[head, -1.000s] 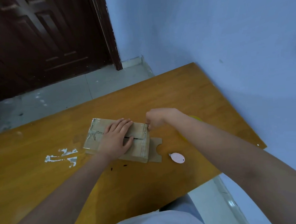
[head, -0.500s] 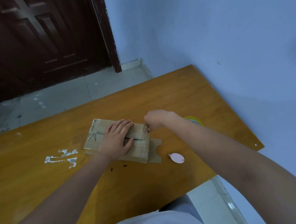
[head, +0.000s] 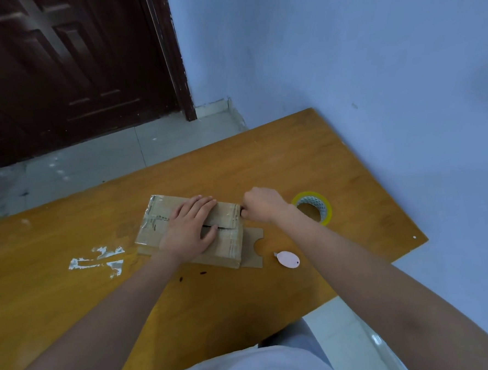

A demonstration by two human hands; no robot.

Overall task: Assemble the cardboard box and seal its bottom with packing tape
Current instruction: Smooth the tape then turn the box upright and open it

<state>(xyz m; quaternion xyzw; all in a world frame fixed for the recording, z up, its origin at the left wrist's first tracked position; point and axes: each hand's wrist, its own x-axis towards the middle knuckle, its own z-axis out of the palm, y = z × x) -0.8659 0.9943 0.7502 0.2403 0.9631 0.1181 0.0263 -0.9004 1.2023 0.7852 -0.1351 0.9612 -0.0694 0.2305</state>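
Head-cam view looking down at an orange wooden surface (head: 307,158) set against a blue wall, dark door and tiled floor beyond. A small cardboard box (head: 165,218) lies near the middle of the surface, two flaps closed upward w/ a dark seam between them; shiny clear tape already shows across its left end and down the right end. The left hand (head: 192,229) rests flat on top of the box, fingers straight and spread across the seam, pressing the flaps down. The right hand (head: 262,205) sits at the box's right end, fingers curled in a tight fist against the edge; it looks to be pinching or pressing sthg there, prob. a tape end, but the pics don't show what, so can't tell what it holds. A roll of packing tape (head: 313,209) w/ a yellow rim lies just behind the right wrist. A loose notched cardboard piece (head: 254,250) pokes out from under the box's right side, and a small pink oval cutter (head: 288,258) lies near it. White tape scraps (head: 99,261) are stuck to the surface at left. Risks, as a judgement: if the left hand eases off, flaps may spring apart and the seam gap widen; tape pulled unevenly could wrinkle or stick to itself; the box could slide, as it's light.
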